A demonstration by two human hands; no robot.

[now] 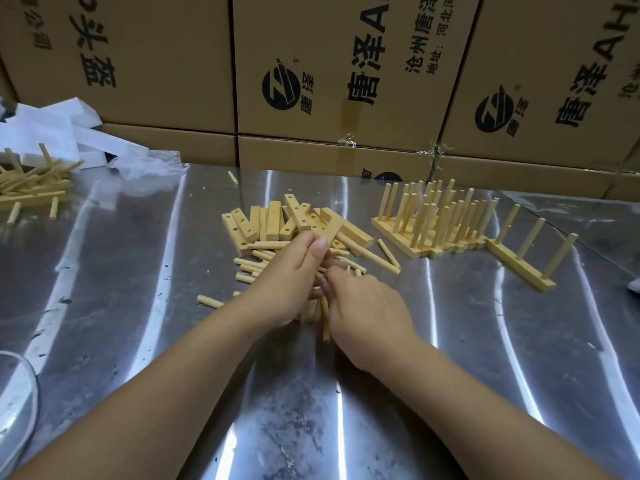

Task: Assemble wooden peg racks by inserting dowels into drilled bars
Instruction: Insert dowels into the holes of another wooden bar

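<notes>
My left hand [287,278] grips a drilled wooden bar [335,227] that sticks up from its fingers, over a heap of drilled bars [273,220] and loose dowels [254,263] at the table's middle. Dowels [325,317] hang down below that hand, apparently set in the held bar. My right hand [363,306] is close against the left one, its fingers curled around one of these dowels. Several finished racks [433,223] with upright pegs stand in a row to the right. One more finished rack [523,261] with three pegs stands apart from them.
The work surface is a shiny metal table [138,271]. Printed cardboard boxes [346,81] form a wall along its back edge. A second pile of bars and dowels [31,187] lies at far left, beside white foam pieces [52,129] and clear plastic [149,168].
</notes>
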